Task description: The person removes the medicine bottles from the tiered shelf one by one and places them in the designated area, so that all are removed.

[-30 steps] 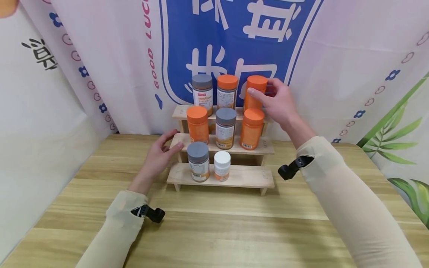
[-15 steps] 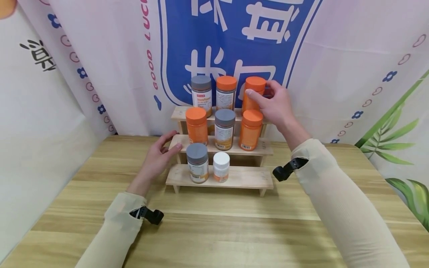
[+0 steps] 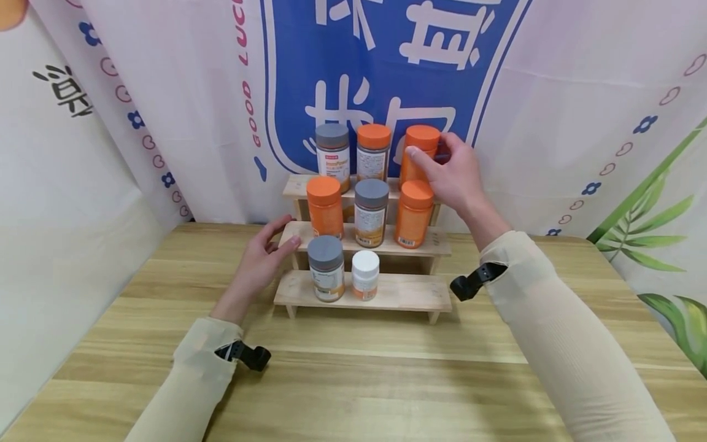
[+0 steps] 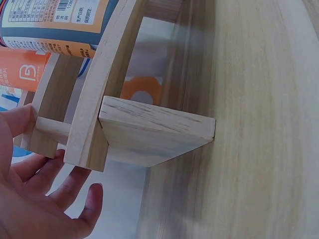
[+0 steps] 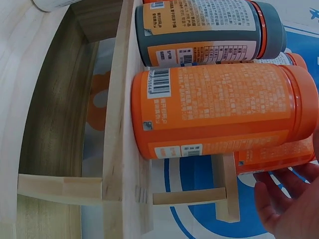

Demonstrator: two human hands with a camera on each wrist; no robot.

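Note:
A three-step wooden stand holds several supplement jars. On the top step's right end, my right hand grips an orange jar, thumb in front and fingers round its far side. The right wrist view shows that jar partly hidden behind the orange jar of the middle step. My left hand holds the left end of the middle step. In the left wrist view its thumb lies against the step's edge, with the fingers along the stand's side.
Beside the held jar stand an orange-lidded jar and a grey-lidded jar. The middle step carries two orange jars and a grey-lidded one. On the bottom step are a grey-lidded jar and a small white bottle. A printed curtain hangs behind.
My right wrist and forearm have shifted slightly left, while the hand keeps its grip on the orange jar. The left hand and the stand stay in place.

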